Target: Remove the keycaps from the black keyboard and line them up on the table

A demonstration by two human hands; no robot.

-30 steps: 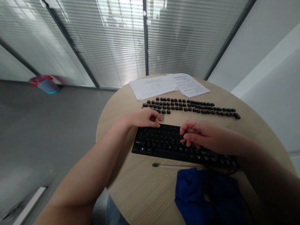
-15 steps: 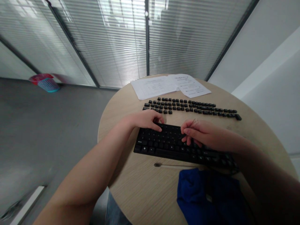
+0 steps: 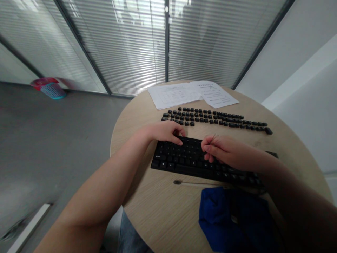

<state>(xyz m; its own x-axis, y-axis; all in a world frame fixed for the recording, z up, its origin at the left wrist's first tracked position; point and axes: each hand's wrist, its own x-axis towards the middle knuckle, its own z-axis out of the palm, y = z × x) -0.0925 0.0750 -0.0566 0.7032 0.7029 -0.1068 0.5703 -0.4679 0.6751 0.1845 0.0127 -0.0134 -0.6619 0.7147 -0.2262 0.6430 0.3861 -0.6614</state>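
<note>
A black keyboard [image 3: 189, 161] lies flat on the round wooden table, some of its keys off at the back. My left hand [image 3: 168, 133] grips its far left edge, thumb on top and fingers bent over behind. Above the keyboard's middle, my right hand [image 3: 219, 147] is closed in a pinch on a thin wire tool [image 3: 213, 139]; only a thin end of it shows above the fingers. Its lower end is hidden by the hand. Behind the keyboard, loose black keycaps [image 3: 201, 115] stand in several rows.
White printed papers [image 3: 173, 95] lie at the table's [image 3: 147, 214] far side. In front of the keyboard are a thin-handled brush [image 3: 177, 182] and a blue cloth [image 3: 216, 214]. A red and blue basket [image 3: 52, 89] stands on the floor at the left, by the blinds.
My right hand has shifted slightly left over the keyboard, still pinching the wire tool. My left hand stays on the keyboard's edge. The whole view has tilted a little.
</note>
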